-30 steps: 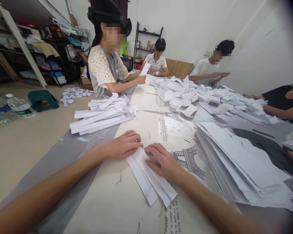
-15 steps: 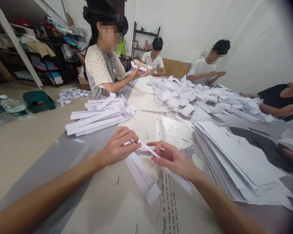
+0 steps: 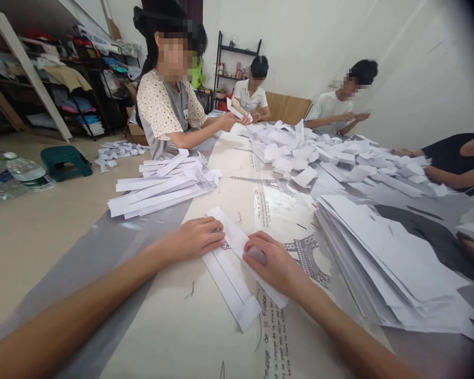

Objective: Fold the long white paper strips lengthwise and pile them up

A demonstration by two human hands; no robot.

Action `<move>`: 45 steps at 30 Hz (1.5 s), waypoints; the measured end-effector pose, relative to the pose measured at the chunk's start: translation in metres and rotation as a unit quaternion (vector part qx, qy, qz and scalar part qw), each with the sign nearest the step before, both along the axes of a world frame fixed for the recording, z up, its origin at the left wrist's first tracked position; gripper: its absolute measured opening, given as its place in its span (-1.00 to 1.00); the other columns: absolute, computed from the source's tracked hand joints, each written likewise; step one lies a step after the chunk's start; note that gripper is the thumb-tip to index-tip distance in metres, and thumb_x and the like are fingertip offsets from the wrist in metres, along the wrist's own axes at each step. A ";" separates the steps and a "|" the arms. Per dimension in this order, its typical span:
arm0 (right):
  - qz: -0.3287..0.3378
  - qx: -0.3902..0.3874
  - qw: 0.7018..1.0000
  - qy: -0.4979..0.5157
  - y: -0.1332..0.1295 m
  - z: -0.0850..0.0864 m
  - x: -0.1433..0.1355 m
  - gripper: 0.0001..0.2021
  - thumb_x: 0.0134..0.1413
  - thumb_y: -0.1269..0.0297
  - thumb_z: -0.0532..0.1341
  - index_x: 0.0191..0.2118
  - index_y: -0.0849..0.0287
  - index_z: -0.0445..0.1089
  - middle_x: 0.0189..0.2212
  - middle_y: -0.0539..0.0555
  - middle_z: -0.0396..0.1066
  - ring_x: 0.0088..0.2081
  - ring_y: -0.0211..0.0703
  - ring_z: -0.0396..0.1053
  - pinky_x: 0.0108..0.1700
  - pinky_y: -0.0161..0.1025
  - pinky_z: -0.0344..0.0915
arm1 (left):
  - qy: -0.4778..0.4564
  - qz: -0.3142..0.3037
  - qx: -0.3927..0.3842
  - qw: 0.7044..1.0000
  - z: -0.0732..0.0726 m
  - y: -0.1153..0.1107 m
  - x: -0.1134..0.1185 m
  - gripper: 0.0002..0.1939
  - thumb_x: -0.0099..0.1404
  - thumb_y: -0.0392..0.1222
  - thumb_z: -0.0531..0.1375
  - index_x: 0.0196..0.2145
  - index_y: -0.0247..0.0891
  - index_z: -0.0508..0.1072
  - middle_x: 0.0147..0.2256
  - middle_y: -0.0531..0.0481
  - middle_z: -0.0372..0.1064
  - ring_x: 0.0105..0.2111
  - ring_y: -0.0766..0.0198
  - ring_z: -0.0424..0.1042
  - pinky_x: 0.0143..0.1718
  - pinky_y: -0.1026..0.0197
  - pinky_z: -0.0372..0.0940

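A white paper strip [image 3: 231,229] lies slantwise on the table between my hands. My left hand [image 3: 199,239] is closed, its curled fingers on the strip's left edge near the far end. Closed on the strip's right side, nearer to me, is my right hand [image 3: 272,263], with thumb and fingers bent over the paper. Just left of this strip, a second folded strip [image 3: 231,289] with a dark line along it rests on the printed tablecloth [image 3: 174,316]. Its far end is partly hidden by my left hand.
Long folded strips [image 3: 161,189] are piled at the left edge. A stack of white sheets [image 3: 387,258] stands at my right. Behind it spreads a heap of folded papers [image 3: 332,152]. Several people sit around the table; one [image 3: 168,105] holds a white paper piece [image 3: 239,109].
The strip in my hands has come down from a tilted, edge-on pose to lie flatter on the table. My right hand's fingers have curled in. The co-worker's paper piece has tilted and shifted right.
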State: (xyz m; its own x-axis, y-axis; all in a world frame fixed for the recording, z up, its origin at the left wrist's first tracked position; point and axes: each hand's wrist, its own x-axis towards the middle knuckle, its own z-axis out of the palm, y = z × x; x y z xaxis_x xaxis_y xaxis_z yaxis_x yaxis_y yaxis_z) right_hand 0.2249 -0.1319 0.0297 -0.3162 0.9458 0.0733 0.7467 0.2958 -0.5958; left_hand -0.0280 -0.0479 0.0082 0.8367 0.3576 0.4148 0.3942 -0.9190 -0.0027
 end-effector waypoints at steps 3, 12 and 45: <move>-0.038 -0.025 0.999 -0.003 0.001 0.001 0.004 -0.72 0.22 0.30 0.21 0.04 0.01 0.34 -0.06 0.04 0.42 -0.20 -0.12 0.41 -0.16 -0.13 0.35 | 0.009 0.015 0.023 1.000 -0.001 -0.004 0.001 -0.72 0.58 -0.15 0.02 -0.10 -0.27 0.50 -0.13 -0.10 0.49 -0.10 0.16 0.46 -0.03 0.12 0.32; -0.065 -0.097 0.993 0.008 0.005 -0.001 0.009 -0.74 0.26 0.18 0.15 0.03 0.05 0.39 -0.50 -0.10 0.26 -0.45 -0.17 0.27 -0.44 -0.24 0.18 | 0.082 0.034 0.024 0.996 0.006 -0.013 0.009 -0.61 0.58 0.01 -0.03 0.14 -0.20 0.43 -0.06 -0.16 0.41 -0.11 0.06 0.41 -0.08 0.04 0.32; 0.143 0.124 0.976 -0.109 -0.024 -0.026 -0.004 -0.16 0.03 0.80 -0.11 0.45 0.23 -0.02 0.40 0.28 0.11 0.44 0.09 0.01 0.36 0.19 0.22 | 0.033 0.041 0.121 0.991 0.000 -0.015 0.006 -0.77 0.47 -0.45 0.06 0.00 -0.33 0.43 0.01 -0.20 0.48 0.07 0.05 0.44 0.12 0.00 0.34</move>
